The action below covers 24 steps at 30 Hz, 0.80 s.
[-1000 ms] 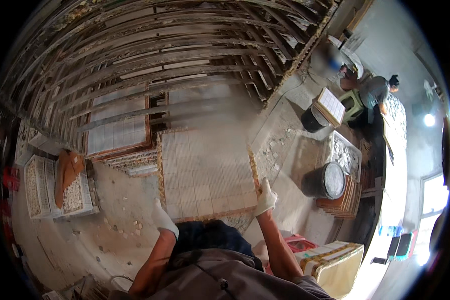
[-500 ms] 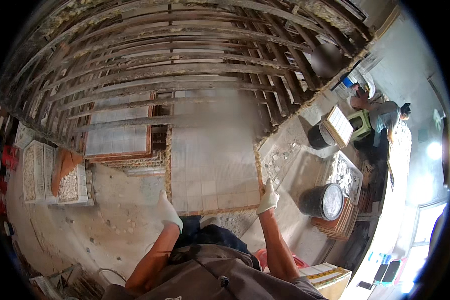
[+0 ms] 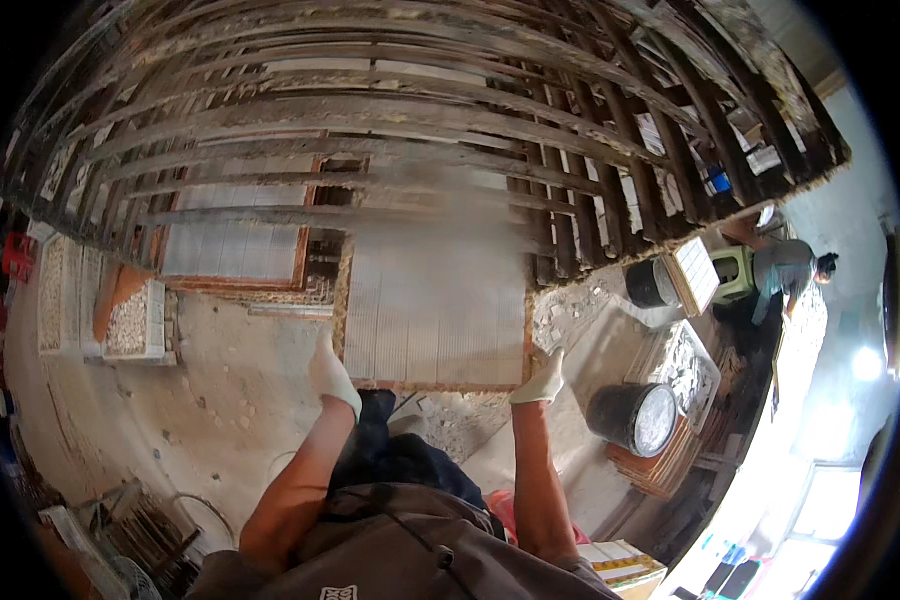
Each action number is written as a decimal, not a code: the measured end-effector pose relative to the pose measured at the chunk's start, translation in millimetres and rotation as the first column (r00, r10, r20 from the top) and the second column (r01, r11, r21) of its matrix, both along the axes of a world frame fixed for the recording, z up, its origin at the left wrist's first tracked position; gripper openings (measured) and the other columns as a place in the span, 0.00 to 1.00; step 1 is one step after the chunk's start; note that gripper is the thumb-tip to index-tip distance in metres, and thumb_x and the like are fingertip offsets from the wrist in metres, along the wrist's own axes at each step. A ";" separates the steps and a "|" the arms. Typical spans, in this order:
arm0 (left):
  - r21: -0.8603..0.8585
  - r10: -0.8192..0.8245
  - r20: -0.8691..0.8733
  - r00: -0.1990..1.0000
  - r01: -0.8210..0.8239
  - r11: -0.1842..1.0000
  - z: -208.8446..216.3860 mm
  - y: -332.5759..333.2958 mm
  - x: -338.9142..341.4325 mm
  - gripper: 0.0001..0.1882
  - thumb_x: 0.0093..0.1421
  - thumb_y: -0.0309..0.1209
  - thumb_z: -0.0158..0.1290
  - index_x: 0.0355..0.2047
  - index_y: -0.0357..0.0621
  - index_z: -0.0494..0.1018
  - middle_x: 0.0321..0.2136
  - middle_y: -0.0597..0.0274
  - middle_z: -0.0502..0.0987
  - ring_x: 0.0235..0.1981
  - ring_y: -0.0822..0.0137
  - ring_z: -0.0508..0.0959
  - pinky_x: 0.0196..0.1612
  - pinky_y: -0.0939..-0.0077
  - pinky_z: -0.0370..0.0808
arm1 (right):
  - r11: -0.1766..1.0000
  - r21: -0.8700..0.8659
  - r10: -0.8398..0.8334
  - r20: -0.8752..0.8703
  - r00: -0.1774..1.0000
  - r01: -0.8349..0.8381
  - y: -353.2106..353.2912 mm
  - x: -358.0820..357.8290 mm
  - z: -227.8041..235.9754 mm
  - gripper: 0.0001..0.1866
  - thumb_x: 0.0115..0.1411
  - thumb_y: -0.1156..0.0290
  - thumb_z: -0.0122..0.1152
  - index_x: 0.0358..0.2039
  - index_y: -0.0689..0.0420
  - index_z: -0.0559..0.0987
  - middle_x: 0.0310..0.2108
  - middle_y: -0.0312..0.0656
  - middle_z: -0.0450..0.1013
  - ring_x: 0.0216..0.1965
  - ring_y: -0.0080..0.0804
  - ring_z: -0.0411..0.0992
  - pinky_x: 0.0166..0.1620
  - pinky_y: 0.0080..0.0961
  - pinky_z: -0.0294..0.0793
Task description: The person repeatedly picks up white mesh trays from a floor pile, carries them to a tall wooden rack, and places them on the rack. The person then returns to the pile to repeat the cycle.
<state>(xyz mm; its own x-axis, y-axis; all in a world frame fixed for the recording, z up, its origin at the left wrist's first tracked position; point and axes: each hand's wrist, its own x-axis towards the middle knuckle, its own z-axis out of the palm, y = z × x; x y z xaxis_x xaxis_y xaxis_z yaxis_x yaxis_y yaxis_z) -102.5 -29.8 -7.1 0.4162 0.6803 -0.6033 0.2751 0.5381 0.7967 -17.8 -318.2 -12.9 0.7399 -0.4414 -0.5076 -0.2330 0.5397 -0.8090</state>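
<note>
A wide wood-edged board with a pale, finely lined surface lies in front of me. Its far part passes beneath the slats of a wooden rack. My left hand, in a pale glove, is closed at the board's near left corner. At the near right corner my right hand, gloved alike, grips the edge. The fingers under the board are hidden. A hazy smear blurs the board's far middle.
Left of it, another framed board sits in the rack. White crates of pale pieces stand at left. On the right are a black bucket, stacked brown boards and a tub of fragments. Another person works far right.
Both hands and the board's near edge have shifted away from me, toward the rack. My view has turned slightly, and the rack's right corner appears farther right.
</note>
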 end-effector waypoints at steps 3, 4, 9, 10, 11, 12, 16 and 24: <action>-0.012 0.093 -0.042 0.995 -0.094 0.996 26.5 -4.4 26.1 0.29 0.54 0.48 0.42 0.40 0.29 0.68 0.37 0.52 0.72 0.36 0.62 0.71 0.42 0.73 0.64 | 0.999 0.032 0.015 0.008 1.000 -0.016 6.6 18.6 13.9 0.31 0.56 0.48 0.41 0.32 0.70 0.74 0.34 0.49 0.70 0.33 0.35 0.69 0.38 0.26 0.69; -0.012 0.120 -0.056 0.991 -0.121 0.993 32.2 -3.3 35.5 0.29 0.53 0.48 0.43 0.40 0.29 0.68 0.37 0.54 0.72 0.37 0.63 0.71 0.42 0.73 0.64 | 0.998 0.065 0.009 0.010 1.000 -0.010 14.3 25.7 21.2 0.31 0.56 0.48 0.40 0.33 0.70 0.74 0.34 0.50 0.70 0.33 0.35 0.69 0.39 0.26 0.69; -0.005 0.156 -0.045 0.987 -0.156 0.988 50.1 -2.5 69.0 0.29 0.53 0.48 0.44 0.39 0.29 0.68 0.37 0.56 0.72 0.38 0.65 0.69 0.43 0.75 0.63 | 0.998 0.004 -0.070 -0.056 0.996 0.070 31.7 60.3 44.0 0.34 0.58 0.48 0.35 0.39 0.74 0.69 0.38 0.56 0.68 0.38 0.40 0.68 0.43 0.31 0.67; -0.004 0.147 -0.040 0.988 -0.147 0.989 50.9 0.0 74.3 0.29 0.53 0.48 0.44 0.39 0.29 0.69 0.36 0.56 0.72 0.38 0.65 0.69 0.42 0.75 0.63 | 0.996 0.004 -0.086 -0.059 0.994 0.087 34.0 65.6 42.5 0.33 0.58 0.49 0.36 0.39 0.73 0.69 0.39 0.55 0.68 0.39 0.40 0.67 0.44 0.31 0.67; -0.001 0.136 -0.031 0.990 -0.136 0.991 52.2 3.2 81.6 0.28 0.53 0.48 0.44 0.38 0.29 0.69 0.36 0.55 0.72 0.37 0.65 0.69 0.42 0.74 0.63 | 0.994 0.004 -0.105 -0.058 0.993 0.106 36.7 72.2 41.6 0.33 0.58 0.49 0.36 0.40 0.72 0.69 0.40 0.54 0.68 0.40 0.40 0.67 0.44 0.32 0.66; -0.008 0.112 -0.042 0.993 -0.112 0.994 49.2 4.9 86.2 0.28 0.53 0.48 0.44 0.38 0.29 0.69 0.36 0.55 0.72 0.37 0.65 0.69 0.41 0.74 0.63 | 0.988 -0.012 -0.153 -0.064 0.986 0.152 31.3 78.7 33.0 0.32 0.57 0.49 0.37 0.40 0.72 0.69 0.41 0.53 0.67 0.40 0.40 0.67 0.44 0.33 0.66; 0.048 0.118 -0.021 0.993 -0.117 0.992 23.9 10.2 97.1 0.27 0.54 0.47 0.42 0.35 0.29 0.70 0.32 0.53 0.73 0.33 0.64 0.69 0.39 0.72 0.63 | 0.976 0.059 -0.201 -0.148 0.968 0.212 45.4 91.4 39.0 0.32 0.57 0.49 0.39 0.48 0.67 0.63 0.44 0.48 0.64 0.42 0.40 0.66 0.45 0.38 0.65; 0.200 0.059 -0.135 0.989 -0.031 0.979 45.3 8.7 99.2 0.27 0.54 0.47 0.39 0.31 0.29 0.70 0.27 0.51 0.73 0.31 0.60 0.69 0.37 0.69 0.62 | 0.992 0.034 -0.113 -0.233 0.966 0.124 47.4 90.1 50.4 0.32 0.57 0.46 0.33 0.51 0.61 0.57 0.48 0.45 0.59 0.47 0.38 0.61 0.51 0.55 0.50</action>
<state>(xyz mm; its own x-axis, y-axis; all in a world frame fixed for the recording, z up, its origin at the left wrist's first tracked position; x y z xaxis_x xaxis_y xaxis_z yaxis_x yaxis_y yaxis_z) -3.3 -21.0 38.2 0.3032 0.8077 -0.5056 0.3703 0.3890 0.8435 72.3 -270.8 37.5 0.5445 -0.4900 -0.6807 -0.3422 0.6112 -0.7137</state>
